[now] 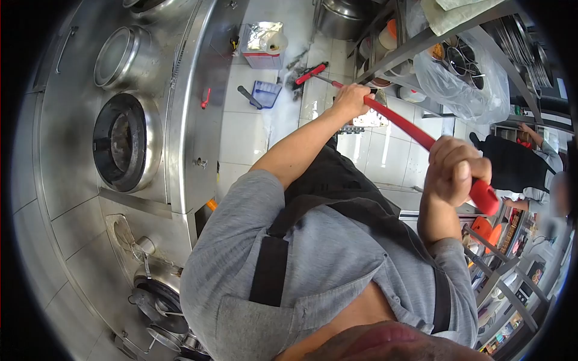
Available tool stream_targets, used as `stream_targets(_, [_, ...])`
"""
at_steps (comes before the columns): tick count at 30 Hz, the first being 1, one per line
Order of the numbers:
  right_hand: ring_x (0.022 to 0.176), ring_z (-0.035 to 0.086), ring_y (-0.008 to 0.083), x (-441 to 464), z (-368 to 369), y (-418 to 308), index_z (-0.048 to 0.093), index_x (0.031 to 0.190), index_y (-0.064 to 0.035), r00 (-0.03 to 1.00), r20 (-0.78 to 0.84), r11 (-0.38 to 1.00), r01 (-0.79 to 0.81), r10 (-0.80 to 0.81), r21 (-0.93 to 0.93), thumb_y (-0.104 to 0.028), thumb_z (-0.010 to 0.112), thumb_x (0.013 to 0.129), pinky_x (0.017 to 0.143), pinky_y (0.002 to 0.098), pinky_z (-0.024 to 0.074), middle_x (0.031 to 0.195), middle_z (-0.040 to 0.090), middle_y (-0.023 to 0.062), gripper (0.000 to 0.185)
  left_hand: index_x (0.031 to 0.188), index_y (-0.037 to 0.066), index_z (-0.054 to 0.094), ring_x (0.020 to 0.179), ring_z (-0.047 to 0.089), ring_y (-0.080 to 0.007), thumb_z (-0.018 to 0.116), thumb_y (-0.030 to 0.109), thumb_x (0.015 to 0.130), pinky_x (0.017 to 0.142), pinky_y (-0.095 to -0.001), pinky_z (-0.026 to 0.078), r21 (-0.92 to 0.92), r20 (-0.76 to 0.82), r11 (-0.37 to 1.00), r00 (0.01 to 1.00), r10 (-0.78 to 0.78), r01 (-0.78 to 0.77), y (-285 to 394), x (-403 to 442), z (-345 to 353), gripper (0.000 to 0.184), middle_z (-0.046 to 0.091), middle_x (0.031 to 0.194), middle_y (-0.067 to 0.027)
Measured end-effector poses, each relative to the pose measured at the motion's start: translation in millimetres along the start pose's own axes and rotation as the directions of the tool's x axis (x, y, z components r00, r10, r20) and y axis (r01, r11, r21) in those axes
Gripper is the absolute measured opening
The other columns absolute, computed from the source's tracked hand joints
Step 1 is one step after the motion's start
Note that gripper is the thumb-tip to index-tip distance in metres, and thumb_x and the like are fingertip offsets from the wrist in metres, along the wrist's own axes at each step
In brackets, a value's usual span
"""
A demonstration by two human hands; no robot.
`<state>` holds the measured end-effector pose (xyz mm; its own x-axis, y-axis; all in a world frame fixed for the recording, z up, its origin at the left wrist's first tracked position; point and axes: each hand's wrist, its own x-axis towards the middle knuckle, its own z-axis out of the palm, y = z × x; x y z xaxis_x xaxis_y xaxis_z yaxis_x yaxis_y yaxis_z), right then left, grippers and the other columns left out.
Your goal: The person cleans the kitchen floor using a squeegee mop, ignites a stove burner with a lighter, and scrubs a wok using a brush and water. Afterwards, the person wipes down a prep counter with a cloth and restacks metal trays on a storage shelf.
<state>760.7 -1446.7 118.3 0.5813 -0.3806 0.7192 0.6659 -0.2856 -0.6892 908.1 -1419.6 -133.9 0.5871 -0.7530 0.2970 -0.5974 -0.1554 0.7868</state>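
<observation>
A long-handled floor brush with a red handle slants across the view, its red head low on the wet tiled floor. Dark bristles or grime show beside the head; I cannot tell which. My left hand is closed around the lower part of the handle, arm stretched out. Nearer my chest, my right hand wraps the handle just below its thick red end. A blue dustpan with a dark grip lies on the floor left of the brush head.
Along the left runs a steel cooking range with a wok burner and a pot. A box stands on the floor ahead. Metal shelving rises at right; another person works beyond it.
</observation>
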Motion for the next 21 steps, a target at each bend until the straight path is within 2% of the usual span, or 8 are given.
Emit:
stream_targets(1, [0.036,0.038,0.015,4,-4,-3,0.039,0.074,-0.0048,0.999,0.044,1.0,-0.015,0.016,-0.011,-0.007,0.05,0.082,0.035,0.0307,0.0343,0.046,0.038,0.0033,0.014,0.064,0.002,0.053,0.076,0.058,-0.036,0.061,0.02,0.08,0.067,-0.0452,0.045,0.004,-0.022,1.0,1.0,0.011,-0.011,2,1,-1,0.026,0.059,0.071,-0.0166])
stream_targets(8, [0.04,0.043,0.0136,18,-1,-40,0.039,0.069,-0.0061,0.973,0.227,0.996,0.022,-0.042,0.092,-0.016,0.055,0.085,0.039,0.0289,0.0401,0.05,0.04,0.0009,0.024,0.061,0.004,0.051,0.071,0.056,-0.0349,0.062,0.02,0.078,0.066,-0.0451,0.044,-0.004,-0.1,0.995,0.99,0.096,-0.096,14,-19,-20,0.026,0.058,0.066,-0.0145])
stream_targets(11, [0.042,0.044,0.0201,-13,22,1,0.043,0.07,-0.0033,0.888,0.46,0.998,-0.05,0.022,0.048,0.002,0.06,0.077,0.04,0.0324,0.0393,0.053,0.045,0.0042,0.018,0.062,0.005,0.051,0.072,0.056,-0.0353,0.059,0.02,0.078,0.067,-0.0457,0.044,0.13,-0.127,0.991,0.991,0.034,-0.018,-39,-26,-20,0.023,0.057,0.069,-0.0136])
stream_targets(16, [0.044,0.047,0.0232,-36,42,26,0.043,0.066,-0.0028,0.871,0.489,0.999,0.025,-0.044,0.046,0.008,0.061,0.072,0.04,0.033,0.0391,0.055,0.046,0.0057,0.022,0.064,0.004,0.051,0.073,0.055,-0.0359,0.06,0.02,0.078,0.068,-0.0458,0.044,0.134,-0.268,0.988,0.963,-0.038,0.076,-63,-31,-27,0.023,0.056,0.068,-0.0142])
stream_targets(17, [0.044,0.047,0.0234,-25,41,10,0.043,0.066,-0.0029,0.88,0.475,0.998,-0.044,0.018,0.045,0.008,0.06,0.072,0.04,0.0339,0.0396,0.055,0.045,0.0056,0.021,0.064,0.004,0.051,0.073,0.055,-0.0359,0.06,0.02,0.078,0.068,-0.0458,0.044,0.136,-0.271,0.987,0.962,-0.045,0.084,-57,-31,-30,0.023,0.056,0.068,-0.0142])
stream_targets(19, [0.042,0.046,0.0217,-2,32,-15,0.042,0.07,-0.003,0.855,0.518,1.0,0.007,0.002,-0.015,0.003,0.06,0.074,0.04,0.0343,0.0403,0.051,0.043,0.0047,0.019,0.063,0.004,0.051,0.071,0.054,-0.0357,0.062,0.018,0.077,0.066,-0.0455,0.043,0.09,-0.251,0.996,0.967,0.043,-0.021,-26,-28,-41,0.023,0.056,0.068,-0.0142])
stream_targets(20, [0.04,0.044,0.0205,-1,33,-23,0.042,0.069,-0.0027,0.907,0.418,0.996,0.011,-0.047,0.087,0.001,0.059,0.074,0.038,0.0339,0.0402,0.05,0.043,0.0042,0.019,0.062,0.005,0.05,0.07,0.054,-0.0351,0.063,0.016,0.076,0.065,-0.0447,0.043,0.1,-0.268,0.994,0.962,0.06,-0.035,-9,-28,-45,0.022,0.056,0.067,-0.0139])
stream_targets(21, [0.039,0.043,0.0203,8,27,-27,0.042,0.07,-0.0025,0.886,0.452,0.976,0.005,-0.104,0.216,0.002,0.059,0.074,0.037,0.0338,0.0394,0.05,0.043,0.0044,0.018,0.063,0.005,0.051,0.07,0.054,-0.0346,0.063,0.016,0.077,0.064,-0.0443,0.043,0.074,-0.249,0.996,0.966,0.063,-0.046,0,-31,-44,0.022,0.056,0.067,-0.0134])
